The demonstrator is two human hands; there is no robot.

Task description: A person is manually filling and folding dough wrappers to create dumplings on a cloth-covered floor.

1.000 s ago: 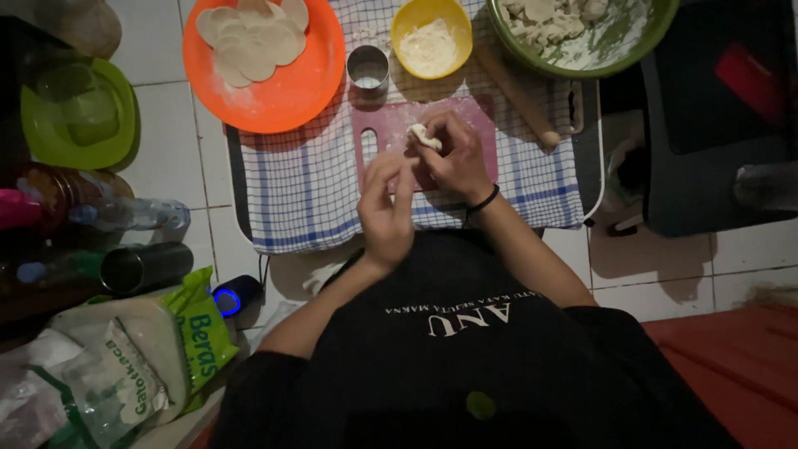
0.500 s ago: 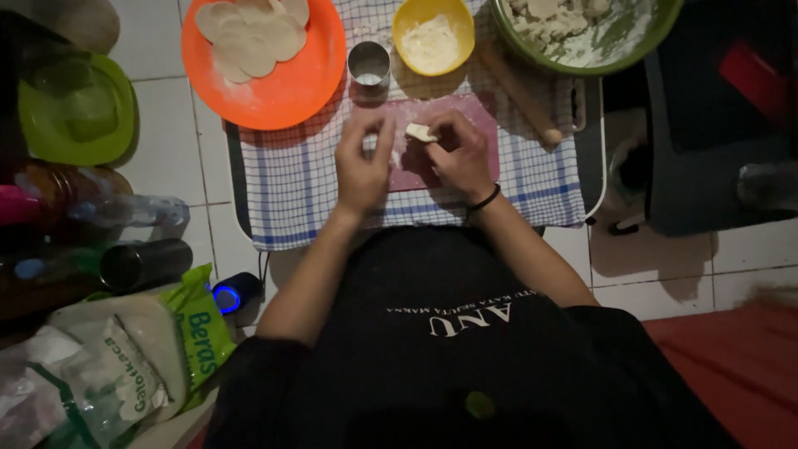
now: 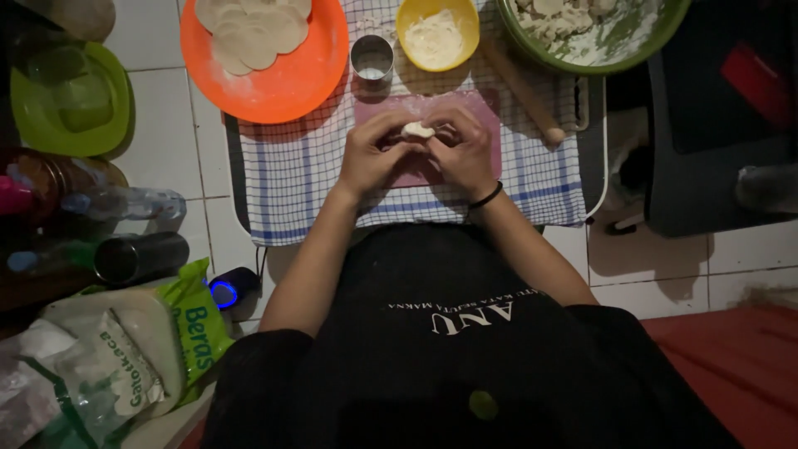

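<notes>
Both hands meet over the pink board (image 3: 428, 179): left hand (image 3: 372, 158) and right hand (image 3: 467, 154) curl in w/ fingertips pinched on a small dough piece (image 3: 417, 130), held between them just above the board. Dough is pale, soft-looking, folded into a lump; I can't tell the fold detail. Black band on right wrist. Board lies on a blue-checked cloth (image 3: 299, 183), woven. Farther out: small shiny metal ring cutter (image 3: 371, 58), yellow bowl (image 3: 438, 33) w/ white flour, wooden rolling pin (image 3: 524, 91) to the right, orange plate (image 3: 274, 79) w/ flat round dough discs (image 3: 249, 33), floury green bowl (image 3: 598, 41) of dough scraps.
</notes>
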